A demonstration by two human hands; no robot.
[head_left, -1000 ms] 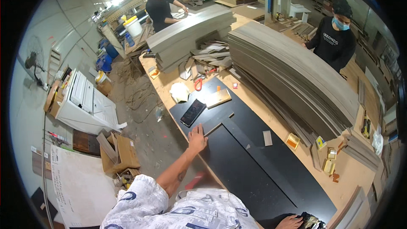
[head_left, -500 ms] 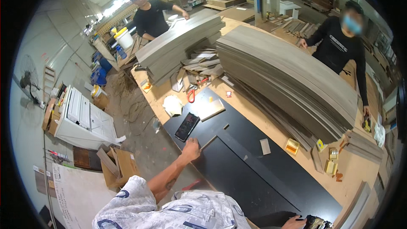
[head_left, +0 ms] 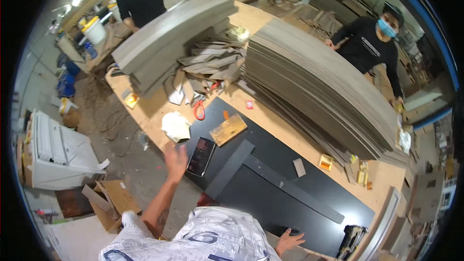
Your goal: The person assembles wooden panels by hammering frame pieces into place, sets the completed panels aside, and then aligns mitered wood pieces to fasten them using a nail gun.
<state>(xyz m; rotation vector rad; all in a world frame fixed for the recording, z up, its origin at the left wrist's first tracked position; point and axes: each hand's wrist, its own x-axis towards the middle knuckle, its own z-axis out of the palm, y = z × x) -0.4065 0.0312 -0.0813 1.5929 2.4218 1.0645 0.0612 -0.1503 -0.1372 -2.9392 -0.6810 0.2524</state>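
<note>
My left hand [head_left: 175, 160], smeared by motion, hangs beside the panel's left edge, between a black phone [head_left: 201, 156] and a crumpled pale cloth [head_left: 176, 126]. Whether its fingers hold anything is not clear. My right hand [head_left: 290, 241] is open and empty at the panel's near edge, fingers spread. A black, shiny tool of unclear kind [head_left: 352, 241] lies to its right, apart from it. On the large black panel [head_left: 241, 188] two dark strips meet at a corner: a short wide strip [head_left: 231, 168] and a long narrow strip [head_left: 295, 191].
A yellowish block [head_left: 228, 129] and a small grey piece [head_left: 299, 167] lie on the panel. Red-handled scissors [head_left: 199, 110] are beyond it. Tall stacks of grey boards [head_left: 314, 84] and scraps [head_left: 212, 58] stand behind. Two people work across the table. A cardboard box [head_left: 116, 203] sits left.
My left hand has left the panel's edge and moved left, past the phone. My right hand has come away from the black tool, leftward. The view has shifted; the strips now show more plainly.
</note>
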